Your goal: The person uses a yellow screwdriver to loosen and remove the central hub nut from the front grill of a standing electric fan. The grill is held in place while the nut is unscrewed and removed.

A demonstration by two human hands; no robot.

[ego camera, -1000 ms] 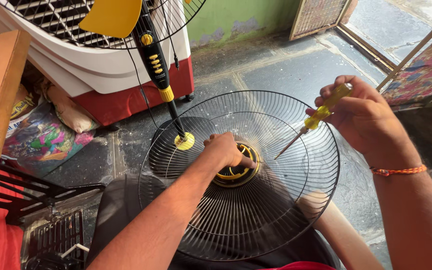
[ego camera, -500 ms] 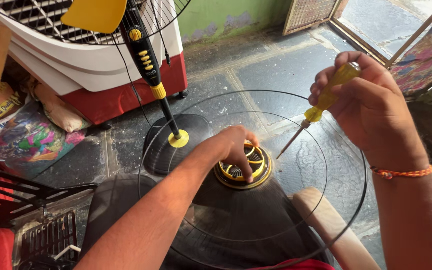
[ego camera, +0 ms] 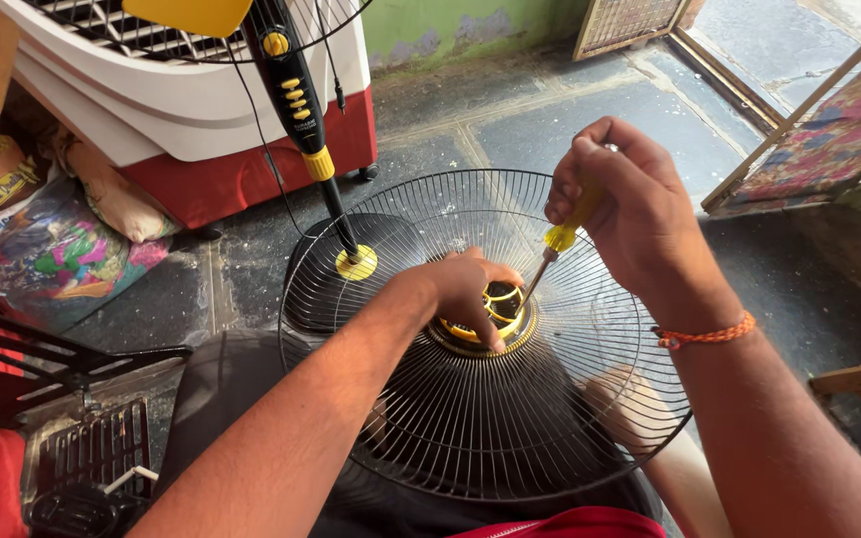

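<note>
Wire fan guard [ego camera: 510,438], round, black, lying across the lap. Yellow hub ring [ego camera: 470,334] at centre, pinched by left hand [ego camera: 465,289]. Right hand [ego camera: 630,214] grips yellow-handled screwdriver [ego camera: 562,234], tip at hub. Pedestal fan stand [ego camera: 336,214] behind.

Bright, sharp daylight from upper right doorway.

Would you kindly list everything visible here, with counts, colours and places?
Round black wire fan guard: one, on the lap, centre.
Yellow ring hub: one, at the guard's middle.
Yellow-handled screwdriver: one, tip at the hub.
Black-and-yellow pedestal fan stand: one, upper left, on the floor.
White-and-red air cooler: one, behind the stand.
Colourful bags: several, left.
Orange thread bracelet: one, right wrist.
Left hand: on the hub.
Right hand: gripping the screwdriver.
</note>
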